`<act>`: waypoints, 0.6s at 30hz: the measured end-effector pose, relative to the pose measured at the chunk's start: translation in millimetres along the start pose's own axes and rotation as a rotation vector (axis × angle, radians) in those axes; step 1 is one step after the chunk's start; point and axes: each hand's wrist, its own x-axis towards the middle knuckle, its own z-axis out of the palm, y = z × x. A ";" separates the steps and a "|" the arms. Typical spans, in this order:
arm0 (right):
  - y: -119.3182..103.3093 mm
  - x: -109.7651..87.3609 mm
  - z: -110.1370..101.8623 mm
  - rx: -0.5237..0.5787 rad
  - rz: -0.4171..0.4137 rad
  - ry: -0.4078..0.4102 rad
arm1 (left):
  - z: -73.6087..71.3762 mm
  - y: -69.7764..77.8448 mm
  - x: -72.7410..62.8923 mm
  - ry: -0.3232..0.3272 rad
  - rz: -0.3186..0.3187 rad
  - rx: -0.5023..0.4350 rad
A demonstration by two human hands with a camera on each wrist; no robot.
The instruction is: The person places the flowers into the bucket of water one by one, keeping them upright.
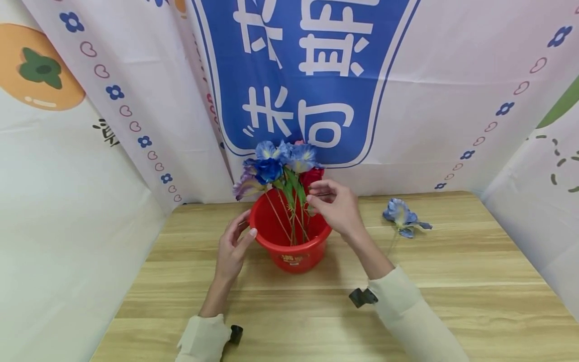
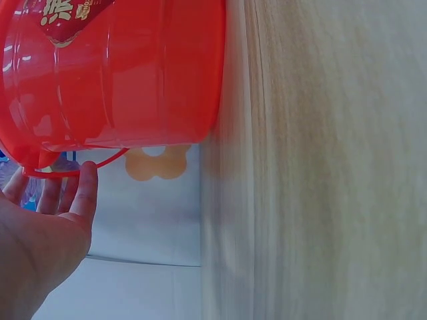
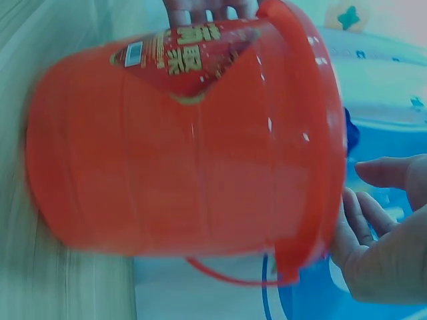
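A red bucket (image 1: pixel 291 264) stands on the wooden table, with several artificial flowers in it. Light blue irises (image 1: pixel 302 157), a dark blue rose (image 1: pixel 269 170), a red rose (image 1: pixel 313 176) and a pale purple iris (image 1: pixel 248 187) rise above its rim on thin stems. My left hand (image 1: pixel 232 249) rests against the bucket's left side; in the left wrist view its fingertips touch the bucket's red handle (image 2: pixel 63 175). Over the right rim, my right hand (image 1: pixel 336 206) is beside the red rose and green leaves, thumb and fingers apart with nothing between them.
One more light blue iris (image 1: pixel 402 216) lies on the table (image 1: pixel 461 261) to the right of my right forearm. A white cloth backdrop (image 1: pixel 420 146) with a blue printed panel (image 1: pixel 294 80) hangs close behind the bucket. Cloth walls flank both sides of the table.
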 end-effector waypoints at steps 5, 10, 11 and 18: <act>5.7 -9.1 -27.0 0.024 0.061 0.039 | 0.3 -0.5 -0.2 0.004 -0.004 0.003; 16.3 -19.1 -55.3 0.033 0.094 0.064 | 0.4 -0.9 -0.2 0.007 -0.003 0.000; 19.1 -21.0 -61.0 0.032 0.095 0.069 | 0.5 -1.0 -0.1 0.007 -0.002 -0.003; 36.5 -33.7 -96.2 0.069 0.130 0.110 | 0.6 -1.8 -0.1 0.004 0.005 -0.018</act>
